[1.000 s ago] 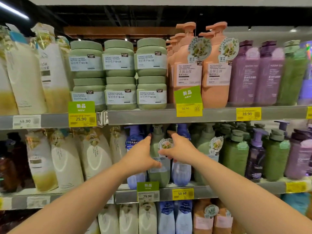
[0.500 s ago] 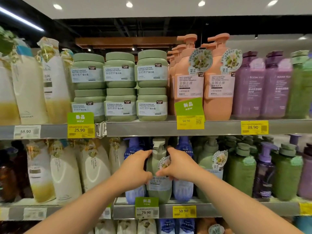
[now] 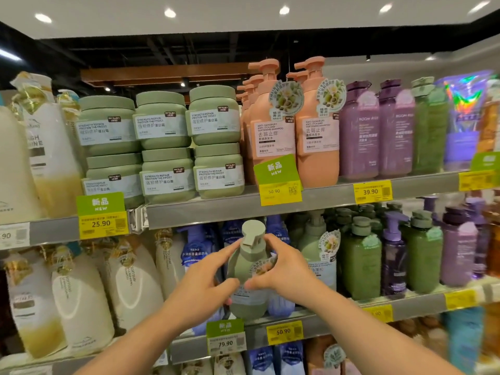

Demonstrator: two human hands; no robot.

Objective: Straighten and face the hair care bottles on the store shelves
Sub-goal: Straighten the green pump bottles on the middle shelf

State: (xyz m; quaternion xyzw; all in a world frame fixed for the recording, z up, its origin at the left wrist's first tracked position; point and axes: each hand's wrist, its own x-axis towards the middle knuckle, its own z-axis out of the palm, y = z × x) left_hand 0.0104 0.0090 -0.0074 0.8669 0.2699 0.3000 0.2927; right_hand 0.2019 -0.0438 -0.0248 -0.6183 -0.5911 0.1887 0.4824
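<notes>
A pale green pump bottle (image 3: 250, 269) stands at the front of the middle shelf (image 3: 319, 324), its pump head turned toward me. My left hand (image 3: 201, 285) grips its left side and my right hand (image 3: 281, 274) grips its right side, fingers curled round the body. A round paper tag on the bottle's neck shows between my right fingers. Blue bottles (image 3: 200, 247) stand right behind it, and a matching green pump bottle (image 3: 316, 255) with a tag is just to the right.
Upper shelf holds green jars (image 3: 162, 147), orange pump bottles (image 3: 316, 125) and purple bottles (image 3: 359, 133). Cream bottles (image 3: 81, 299) fill the middle shelf at left; dark green (image 3: 362, 261) and purple bottles (image 3: 395, 255) at right. Price tags (image 3: 284, 332) line the shelf edges.
Both hands have closed round the green pump bottle and drawn it forward to the shelf front, its pump head now facing me. My view has tilted upward.
</notes>
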